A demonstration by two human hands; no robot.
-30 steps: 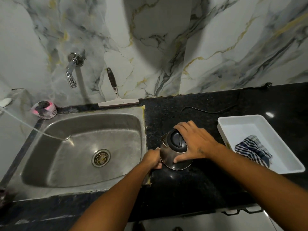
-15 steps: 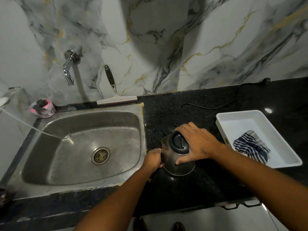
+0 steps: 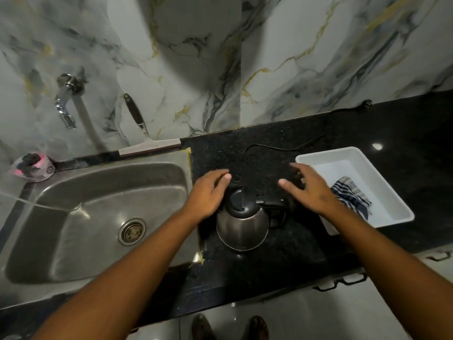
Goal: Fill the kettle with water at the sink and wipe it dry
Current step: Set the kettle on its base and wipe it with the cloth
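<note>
The steel kettle [image 3: 241, 224] with a black lid stands upright on the black counter [image 3: 282, 253] just right of the sink [image 3: 110, 159], its handle pointing right. Its round black base [image 3: 236, 176] with a cord lies on the counter right behind it. My left hand [image 3: 208, 192] is open, fingers stretched out beside the left of the lid. My right hand [image 3: 310, 190] hovers open with spread fingers above and right of the handle. The wall tap [image 3: 65, 106] is above the sink's back left. A striped cloth [image 3: 350, 195] lies in a white tray [image 3: 328, 153].
A squeegee [image 3: 147, 143] leans on the marble wall behind the sink. A pink scrubber holder [image 3: 31, 168] sits at the sink's back left corner, and a thin clear tube [image 3: 36, 204] reaches over the basin from the left. The counter edge runs close below the kettle.
The kettle came off its base toward me and now stands on the counter with its handle turned right. Both hands have let go of it and opened.
</note>
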